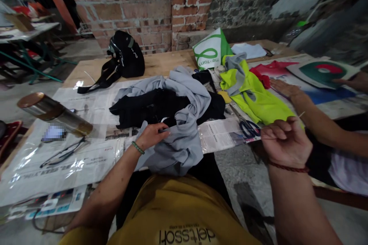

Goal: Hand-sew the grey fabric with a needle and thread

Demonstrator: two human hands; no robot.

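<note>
My left hand (pixel 155 134), with a green bead bracelet, is closed in a pinch on a grey garment (pixel 186 145) that drapes over the table edge onto my lap. My right hand (pixel 286 141), wearing a red cord bracelet, is raised well to the right of the cloth. Its fingers are curled together, and a thin pale needle-like piece (pixel 301 114) shows at the fingertips; any thread is too fine to see. Black cloth (pixel 155 105) lies bunched among the grey folds. Dark-handled scissors (pixel 249 128) lie just left of my right hand.
A steel flask (pixel 54 113), glasses (pixel 63 153) and a black bag (pixel 126 55) are on the left. A yellow-green garment (pixel 255 99) and a green-white bag (pixel 211 49) lie right of centre. At right, a co-worker's arm (pixel 316 118) reaches in; another hand touches an iron-shaped object (pixel 324 71).
</note>
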